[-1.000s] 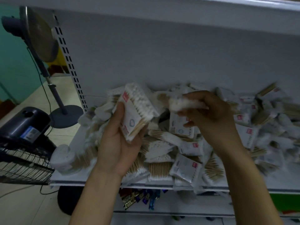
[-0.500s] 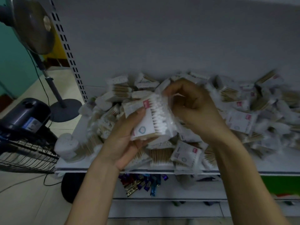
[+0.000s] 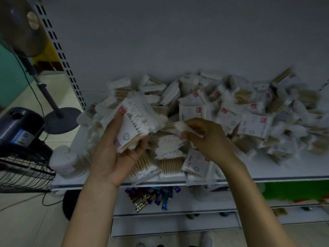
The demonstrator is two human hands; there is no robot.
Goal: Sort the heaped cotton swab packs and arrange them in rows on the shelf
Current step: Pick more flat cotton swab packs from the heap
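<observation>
the gathering step is under way: the left hand (image 3: pixel 114 154) grips a stack of cotton swab packs (image 3: pixel 135 123) above the shelf (image 3: pixel 277 172), thumb over the top, while the right hand (image 3: pixel 204 138) pinches one more pack (image 3: pixel 178 126) lifted off the heap (image 3: pixel 240 111). no rows exist yet; next, that pack probably needs squaring against the stack.

No legible text anywhere. Swab packs (image 3: pixel 194 111), centre of frame: small red marks and a blue ring logo, too blurred to read. Pale label (image 3: pixel 24 136) on dark appliance (image 3: pixel 16 122), left edge: unreadable. Foil wrappers (image 3: pixel 151 196), lower centre: print illegible.
</observation>
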